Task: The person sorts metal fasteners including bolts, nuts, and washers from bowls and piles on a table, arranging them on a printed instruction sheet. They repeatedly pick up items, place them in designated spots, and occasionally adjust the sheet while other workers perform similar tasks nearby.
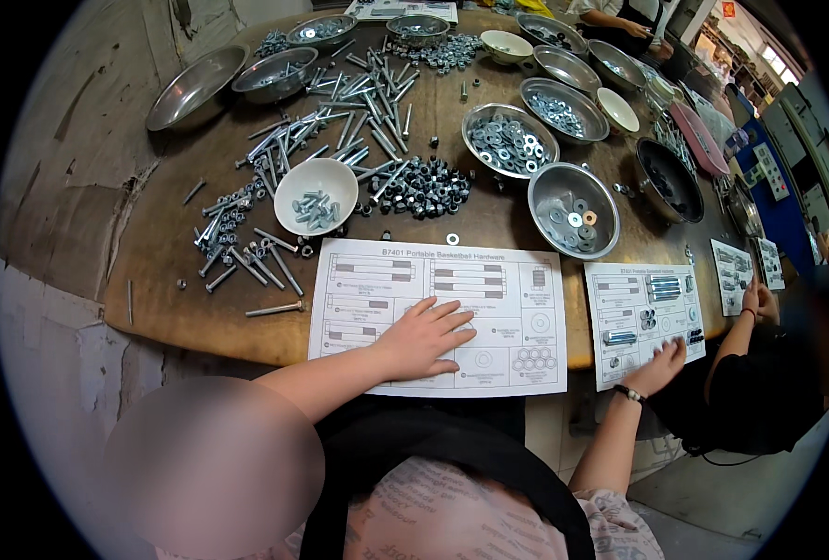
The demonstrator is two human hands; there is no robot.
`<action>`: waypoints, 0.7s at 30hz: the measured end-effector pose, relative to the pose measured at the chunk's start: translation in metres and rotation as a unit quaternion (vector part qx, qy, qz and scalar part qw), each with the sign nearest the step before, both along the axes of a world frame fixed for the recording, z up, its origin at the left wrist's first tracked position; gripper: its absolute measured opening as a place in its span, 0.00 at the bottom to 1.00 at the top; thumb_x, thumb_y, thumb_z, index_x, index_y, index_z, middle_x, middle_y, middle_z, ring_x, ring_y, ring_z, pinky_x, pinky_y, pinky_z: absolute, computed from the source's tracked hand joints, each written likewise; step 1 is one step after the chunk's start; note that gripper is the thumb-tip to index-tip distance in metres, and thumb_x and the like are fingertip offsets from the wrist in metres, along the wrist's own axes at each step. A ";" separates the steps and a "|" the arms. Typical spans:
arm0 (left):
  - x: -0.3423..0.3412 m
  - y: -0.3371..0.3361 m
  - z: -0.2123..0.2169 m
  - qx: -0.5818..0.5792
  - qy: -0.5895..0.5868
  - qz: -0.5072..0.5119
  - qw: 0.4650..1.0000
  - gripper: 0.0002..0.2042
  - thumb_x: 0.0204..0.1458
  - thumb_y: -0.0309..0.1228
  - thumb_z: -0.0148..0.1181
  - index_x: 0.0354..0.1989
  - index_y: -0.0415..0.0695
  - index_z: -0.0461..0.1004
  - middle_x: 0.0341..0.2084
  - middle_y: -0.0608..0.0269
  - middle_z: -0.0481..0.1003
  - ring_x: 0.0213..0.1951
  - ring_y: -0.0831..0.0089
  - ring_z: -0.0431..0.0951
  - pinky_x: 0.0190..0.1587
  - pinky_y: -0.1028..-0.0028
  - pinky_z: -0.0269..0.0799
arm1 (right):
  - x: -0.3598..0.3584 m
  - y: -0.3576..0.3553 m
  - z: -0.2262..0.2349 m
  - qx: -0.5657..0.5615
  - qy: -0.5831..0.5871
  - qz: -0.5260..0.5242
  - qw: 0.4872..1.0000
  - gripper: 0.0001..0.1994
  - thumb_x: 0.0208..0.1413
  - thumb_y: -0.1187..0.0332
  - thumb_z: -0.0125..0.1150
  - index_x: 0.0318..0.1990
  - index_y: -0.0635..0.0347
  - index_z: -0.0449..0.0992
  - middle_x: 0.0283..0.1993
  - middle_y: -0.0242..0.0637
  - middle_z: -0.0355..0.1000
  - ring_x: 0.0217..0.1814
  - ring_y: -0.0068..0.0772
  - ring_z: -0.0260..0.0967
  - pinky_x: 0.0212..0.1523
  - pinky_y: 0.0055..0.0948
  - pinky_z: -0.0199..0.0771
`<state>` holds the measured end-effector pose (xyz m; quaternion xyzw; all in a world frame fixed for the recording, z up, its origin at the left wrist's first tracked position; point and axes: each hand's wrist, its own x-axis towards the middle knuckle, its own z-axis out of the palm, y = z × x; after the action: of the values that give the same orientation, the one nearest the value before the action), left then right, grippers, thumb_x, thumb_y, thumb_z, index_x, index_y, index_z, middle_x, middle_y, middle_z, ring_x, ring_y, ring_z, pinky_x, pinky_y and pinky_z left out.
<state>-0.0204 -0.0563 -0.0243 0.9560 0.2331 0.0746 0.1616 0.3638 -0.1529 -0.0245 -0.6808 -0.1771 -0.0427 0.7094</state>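
My left hand point(424, 341) lies flat with fingers spread on a white printed hardware sheet point(517, 271), which rests at the table's front edge. Only printed part drawings show on this sheet. Off to the right, my right hand point(655, 371), with a bracelet at the wrist, is at the lower right edge of a second printed sheet point(601, 373). Its fingers are stretched out, and I see nothing in them. On that second sheet lie bolts point(665, 287), metal tubes point(620, 337), nuts point(649, 320) and small black parts point(695, 336).
Loose bolts point(368, 103) and a pile of lock nuts point(424, 187) cover the table beyond. A white bowl point(288, 201) holds short screws; metal bowls point(533, 224) hold washers. Another person's hands point(758, 303) work at the right. A black bowl point(653, 201) stands beyond the second sheet.
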 end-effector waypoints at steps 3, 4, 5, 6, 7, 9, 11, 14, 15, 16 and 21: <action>-0.007 0.008 0.000 -0.112 -0.094 0.028 0.989 0.25 0.46 0.38 0.56 0.53 0.45 0.63 0.55 0.57 0.61 0.57 0.60 0.58 0.60 0.60 0.50 | -0.045 0.045 0.003 -0.051 0.016 0.195 0.979 0.10 0.57 0.71 0.46 0.45 0.62 0.68 0.42 0.31 0.65 0.38 0.21 0.62 0.39 0.20 0.63; -0.010 0.010 0.000 -0.134 -0.124 0.043 0.982 0.24 0.46 0.37 0.56 0.53 0.45 0.63 0.54 0.57 0.62 0.56 0.60 0.60 0.59 0.61 0.52 | -0.065 0.059 0.006 -0.058 0.031 0.289 0.955 0.08 0.56 0.72 0.48 0.42 0.62 0.70 0.39 0.30 0.66 0.35 0.21 0.63 0.38 0.20 0.64; -0.014 0.012 -0.001 -0.156 -0.152 0.060 0.974 0.23 0.46 0.35 0.56 0.52 0.44 0.64 0.53 0.56 0.63 0.55 0.60 0.61 0.57 0.63 0.54 | -0.090 0.073 0.011 -0.111 0.016 0.358 0.927 0.08 0.55 0.73 0.49 0.41 0.63 0.71 0.35 0.31 0.67 0.33 0.21 0.64 0.36 0.20 0.65; -0.016 0.015 0.000 -0.178 -0.183 0.071 0.964 0.22 0.46 0.33 0.56 0.52 0.43 0.65 0.52 0.56 0.65 0.54 0.59 0.63 0.56 0.64 0.56 | -0.098 0.084 -0.001 -0.139 -0.001 0.427 0.894 0.07 0.54 0.74 0.50 0.39 0.64 0.71 0.34 0.33 0.68 0.32 0.21 0.65 0.33 0.20 0.66; -0.020 0.018 0.003 -0.169 -0.184 0.088 0.964 0.21 0.46 0.32 0.55 0.51 0.43 0.65 0.51 0.56 0.65 0.53 0.59 0.63 0.55 0.65 0.58 | -0.116 0.094 0.001 -0.158 -0.068 0.463 0.870 0.07 0.53 0.75 0.51 0.38 0.64 0.72 0.33 0.34 0.69 0.31 0.21 0.67 0.32 0.20 0.66; -0.032 0.025 0.013 -0.151 -0.186 0.122 0.963 0.20 0.46 0.31 0.55 0.50 0.42 0.66 0.49 0.55 0.66 0.52 0.59 0.65 0.53 0.66 0.60 | -0.144 0.110 0.006 -0.179 -0.080 0.539 0.819 0.06 0.51 0.76 0.52 0.36 0.65 0.73 0.32 0.35 0.69 0.28 0.23 0.67 0.30 0.20 0.67; -0.044 0.034 0.014 -0.126 -0.206 0.166 0.956 0.19 0.46 0.29 0.54 0.49 0.42 0.66 0.48 0.54 0.67 0.50 0.58 0.66 0.53 0.66 0.62 | -0.162 0.126 0.012 -0.222 -0.118 0.548 0.798 0.06 0.50 0.75 0.53 0.36 0.64 0.73 0.32 0.38 0.69 0.29 0.28 0.68 0.31 0.23 0.67; -0.054 0.052 0.008 -0.081 -0.224 0.207 0.949 0.19 0.45 0.27 0.54 0.48 0.41 0.66 0.47 0.55 0.68 0.48 0.57 0.68 0.51 0.66 0.63 | -0.170 0.147 0.010 -0.248 -0.200 0.537 0.781 0.07 0.49 0.73 0.54 0.36 0.63 0.74 0.32 0.40 0.69 0.31 0.34 0.68 0.32 0.27 0.67; -0.053 0.057 0.009 -0.072 -0.221 0.221 0.947 0.19 0.45 0.27 0.54 0.48 0.41 0.67 0.47 0.55 0.68 0.48 0.58 0.68 0.51 0.66 0.63 | -0.173 0.154 0.008 -0.258 -0.213 0.540 0.772 0.07 0.49 0.72 0.54 0.36 0.62 0.74 0.33 0.40 0.69 0.32 0.35 0.68 0.34 0.27 0.67; -0.050 0.061 0.010 -0.063 -0.218 0.234 0.945 0.18 0.45 0.27 0.54 0.47 0.41 0.67 0.47 0.56 0.68 0.48 0.58 0.67 0.51 0.67 0.63 | -0.176 0.161 0.007 -0.267 -0.225 0.543 0.764 0.08 0.49 0.72 0.55 0.36 0.62 0.74 0.34 0.41 0.68 0.33 0.36 0.68 0.35 0.28 0.68; -0.030 0.073 -0.007 -0.013 -0.198 0.231 0.953 0.18 0.44 0.28 0.55 0.47 0.42 0.67 0.46 0.56 0.67 0.49 0.59 0.66 0.54 0.65 0.59 | -0.187 0.193 -0.001 -0.258 -0.308 0.499 0.768 0.10 0.45 0.72 0.57 0.37 0.63 0.73 0.41 0.43 0.67 0.44 0.42 0.65 0.45 0.33 0.66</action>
<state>-0.0507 0.0163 -0.0314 0.8399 0.4121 0.2941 0.1956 0.1766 0.0397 -0.0250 -0.6038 -0.7054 0.1573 0.3361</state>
